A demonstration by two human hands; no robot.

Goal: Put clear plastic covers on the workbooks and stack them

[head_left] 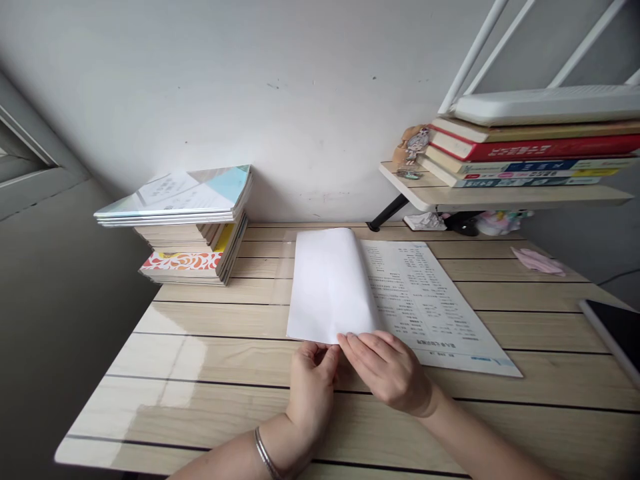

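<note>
A booklet lies on the table with a blank white page (330, 287) folded or curled up on its left and a printed page (425, 300) on its right. A clear plastic sheet (283, 273) shows past the white page's left edge. My left hand (313, 387) is closed at the near edge of the white page, thumb and fingers pinched there. Beside it, my right hand (387, 370) has its fingers together over the same edge, near the fold. The right thumb is hidden, as is the exact grip under the page.
To the left rises a stack of books (193, 233). A shelf (500, 197) overhangs the back right, carrying books (530, 150) and a white flat box (545, 107). A pink cloth (537, 261) and a dark-screened device (613, 333) lie at the right side of the table (240, 413).
</note>
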